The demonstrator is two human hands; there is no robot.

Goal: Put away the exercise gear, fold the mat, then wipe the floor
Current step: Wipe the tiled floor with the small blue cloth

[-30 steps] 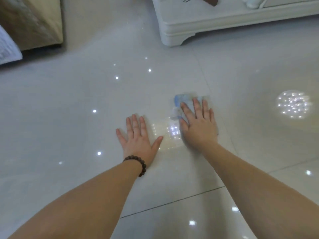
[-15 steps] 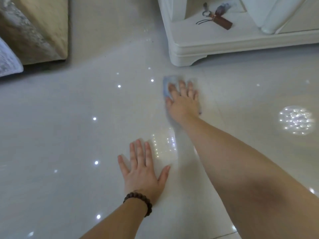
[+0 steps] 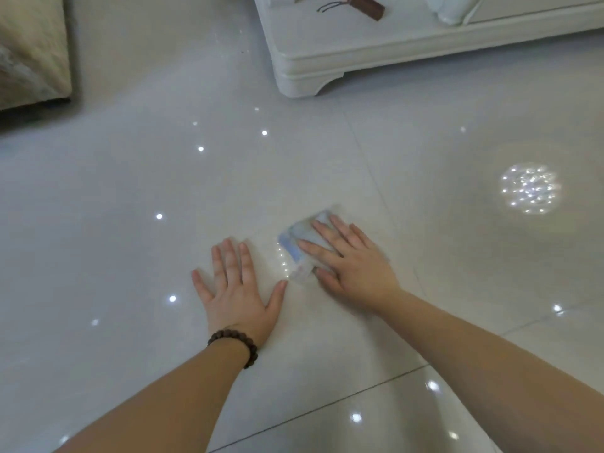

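A small pale blue and white cloth [image 3: 295,245] lies flat on the glossy white tiled floor [image 3: 130,197]. My right hand [image 3: 351,264] presses down on it with straight, spread fingers, covering most of it. My left hand [image 3: 237,292] rests flat on the bare tile just to the left of the cloth, fingers spread, with a dark bead bracelet on the wrist. No exercise gear or mat is in view.
A white low cabinet base [image 3: 327,63] stands at the back right, with a brown tasselled item [image 3: 362,4] on its ledge. A beige cushioned piece [image 3: 32,50] sits at the back left. Light spots reflect on the floor.
My right hand has pulled the cloth back from near the cabinet toward me, to beside my left hand. The left hand stays planted on the tile.
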